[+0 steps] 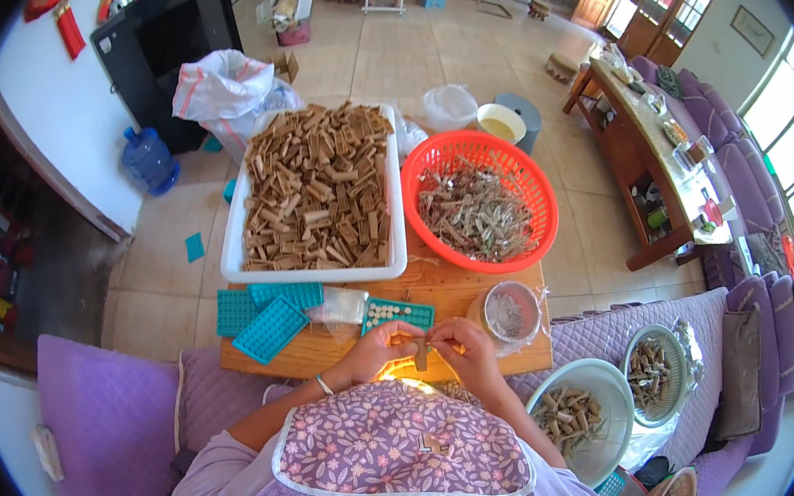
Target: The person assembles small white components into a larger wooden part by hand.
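A: Where is the brown piece (421,357) sitting?

B: It's hanging between the hands, over the near side of the wooden table (449,289), closer to the person than the green tray (424,319).

A: And what are the hands doing?

B: The left hand (386,351) is pinching the upper end between thumb and finger. The right hand (465,348) is bunching its fingertips beside that same end; I can't tell whether they're gripping it or something thinner.

A: How is it likely to be handling?

B: Light and fairly stiff, I'm guessing, going by the similar pieces (320,193) lying in the white tub (395,191). They're looking dry and matt, so probably not slippery, but a hard squeeze could be risking cracks. I'd be holding it lightly by its long sides, near the top.

A: Which way is it pointing?

B: Its long axis is running roughly lengthwise from the tray toward the apron (396,439), with the free end facing the apron.
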A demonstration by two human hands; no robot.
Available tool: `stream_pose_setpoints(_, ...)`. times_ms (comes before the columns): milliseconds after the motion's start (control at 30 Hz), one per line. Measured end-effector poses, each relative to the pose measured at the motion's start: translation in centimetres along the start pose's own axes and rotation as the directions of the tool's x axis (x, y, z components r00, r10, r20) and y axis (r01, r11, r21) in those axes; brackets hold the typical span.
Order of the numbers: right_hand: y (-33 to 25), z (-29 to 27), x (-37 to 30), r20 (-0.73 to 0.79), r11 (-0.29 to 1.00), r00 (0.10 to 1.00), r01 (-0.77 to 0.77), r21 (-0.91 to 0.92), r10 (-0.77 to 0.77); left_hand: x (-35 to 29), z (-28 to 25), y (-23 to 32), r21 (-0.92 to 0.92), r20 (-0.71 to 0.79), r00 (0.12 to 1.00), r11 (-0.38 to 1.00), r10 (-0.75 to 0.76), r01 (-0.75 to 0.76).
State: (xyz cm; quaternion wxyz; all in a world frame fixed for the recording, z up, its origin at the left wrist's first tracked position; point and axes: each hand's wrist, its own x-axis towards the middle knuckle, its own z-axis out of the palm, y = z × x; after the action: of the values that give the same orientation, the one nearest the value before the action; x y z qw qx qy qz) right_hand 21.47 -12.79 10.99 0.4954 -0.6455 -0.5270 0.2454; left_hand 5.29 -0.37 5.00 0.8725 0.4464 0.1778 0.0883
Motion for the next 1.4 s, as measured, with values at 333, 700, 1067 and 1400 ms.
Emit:
stream_pose_setpoints(333, -0.6, 0.3, -1.0, -0.012, 0.997, 0.999, 0.054, 0.048, -0.053, -0.4, 0.1, 0.2, 0.104, -0.027, 0.999, 0.994, -0.023, 0.025)
stream_pose_setpoints(700, 1.0, 0.2, -1.6, -0.052, 0.994, 0.993, 0.110, 0.013, -0.109, 0.2, 0.7, 0.5, 0.287, -0.005, 1.000, 0.958, -0.005, 0.006)
stream_pose_setpoints(1067, 1.2, 0.2, -2.1, -0.091, 0.991, 0.987, 0.137, 0.000, -0.136, 0.0, 1.4, -0.2, 0.169, -0.030, 0.999, 0.985, -0.024, 0.029)
stream_pose_setpoints(1400, 0.8, -1.2, -0.9, -0.050, 0.983, 0.981, 0.185, -0.016, -0.186, 0.0, 2.4, 1.3, 0.117, -0.103, 0.994, 0.992, -0.025, 0.037)
